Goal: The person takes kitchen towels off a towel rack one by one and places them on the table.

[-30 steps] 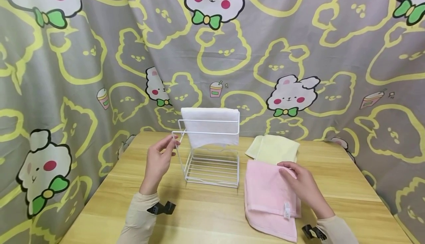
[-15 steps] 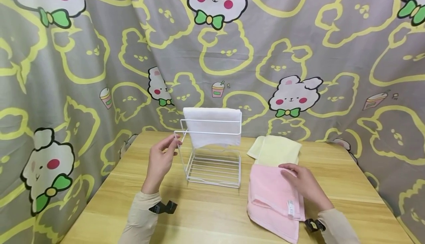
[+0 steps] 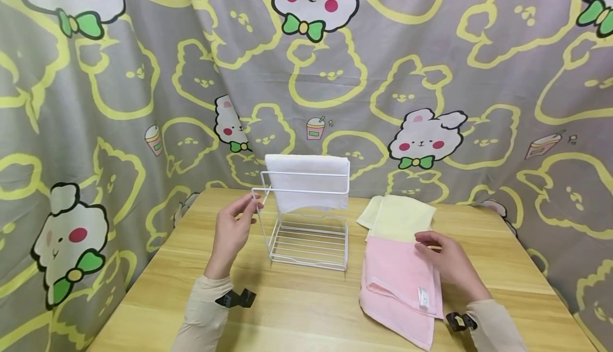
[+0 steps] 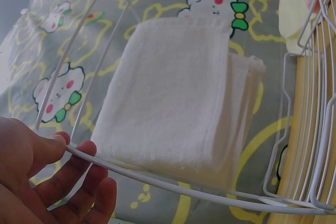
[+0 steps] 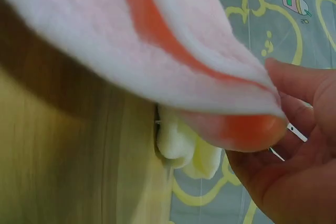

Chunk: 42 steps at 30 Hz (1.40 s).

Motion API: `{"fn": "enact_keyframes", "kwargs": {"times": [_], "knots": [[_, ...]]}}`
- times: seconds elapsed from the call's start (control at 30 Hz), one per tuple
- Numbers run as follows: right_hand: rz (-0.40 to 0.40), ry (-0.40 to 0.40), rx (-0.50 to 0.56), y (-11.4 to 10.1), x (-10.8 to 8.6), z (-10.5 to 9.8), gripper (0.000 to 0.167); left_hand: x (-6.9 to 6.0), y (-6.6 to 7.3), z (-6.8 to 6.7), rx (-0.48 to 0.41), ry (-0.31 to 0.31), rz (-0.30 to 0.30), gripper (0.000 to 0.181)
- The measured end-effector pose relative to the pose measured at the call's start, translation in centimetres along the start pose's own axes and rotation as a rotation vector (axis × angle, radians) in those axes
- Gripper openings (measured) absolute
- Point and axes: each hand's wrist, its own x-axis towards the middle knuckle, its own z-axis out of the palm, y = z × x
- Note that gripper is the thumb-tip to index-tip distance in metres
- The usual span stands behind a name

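Watch that right grip

Can't tell if it's pinching the pink towel; catching one layer could be undoing the fold. Left grip is pinching the rack, and yanking could be tipping it. Towel's lying on the worktop, right of the rack.

It looks a homely, curtained-off spot, though whether it's a home I can't tell: grey cartoon-bunny fabric hangs from nine o'clock through twelve to three around a wood-grain desk, with a wire rack at twelve, a folded yellow towel at one.
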Motion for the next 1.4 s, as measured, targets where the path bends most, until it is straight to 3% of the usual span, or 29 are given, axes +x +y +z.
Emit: {"fn": "enact_keyframes", "kwargs": {"times": [0.27,0.77,1.1,1.4], "knots": [[-0.024,0.045,0.022,0.0,-0.1,-0.2,0.04,-0.1,0.1,0.2,0.018,-0.008,0.009,0.025],[-0.002,0.047,0.027,-1.3,0.0,-0.5,0.045,0.1,0.2,0.1,0.023,0.0,-0.001,0.025],[-0.147,0.156,0.025,-5.7,1.5,-2.2,0.039,0.2,0.4,0.3,0.026,0.001,0.008,0.024],[-0.237,0.131,0.006,-11.4,4.1,-4.1,0.043,0.0,0.2,0.2,0.012,0.004,0.004,0.024]]}}
